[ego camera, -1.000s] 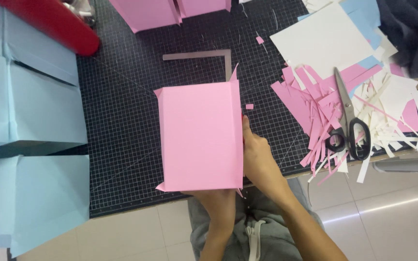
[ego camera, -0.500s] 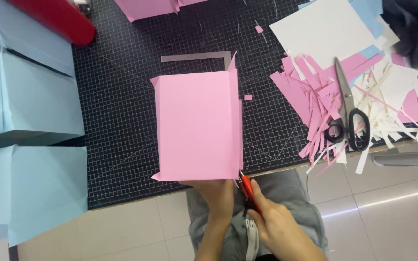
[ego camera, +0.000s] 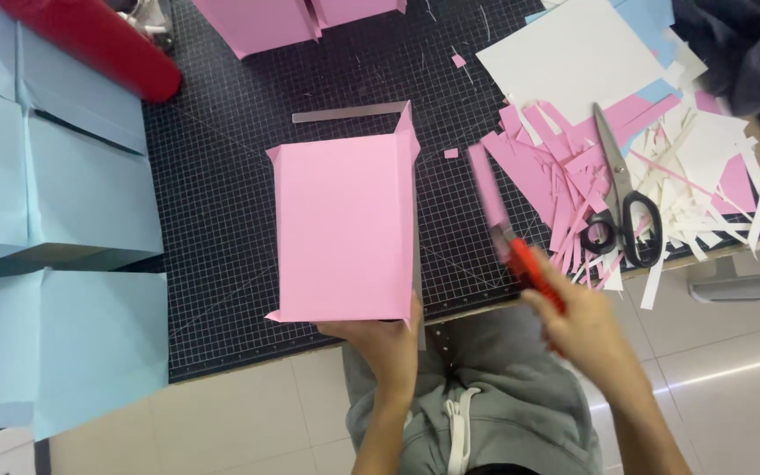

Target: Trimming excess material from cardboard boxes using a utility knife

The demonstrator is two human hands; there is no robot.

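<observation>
A pink paper box (ego camera: 345, 229) lies open side down on the black cutting mat (ego camera: 222, 176), at its near edge. My left hand (ego camera: 380, 345) grips the box's near end from below, thumb on its right corner. My right hand (ego camera: 584, 330) is raised to the right of the box and is closed on a red-handled cutter (ego camera: 534, 271). A blurred pinkish length points from the cutter up toward the mat. The cutter is apart from the box.
Black-handled scissors (ego camera: 622, 204) lie on a heap of pink and white paper strips (ego camera: 697, 167) at the right. A white sheet (ego camera: 573, 54) lies behind them. Light blue paper boxes (ego camera: 54, 193) fill the left. A red cylinder (ego camera: 90, 40), more pink boxes (ego camera: 266, 22) and a grey strip (ego camera: 349, 113) lie further back.
My right hand left the box's right edge, dropped below the table edge, and came up to the right holding the red cutter. My left hand kept hold of the box's near end.
</observation>
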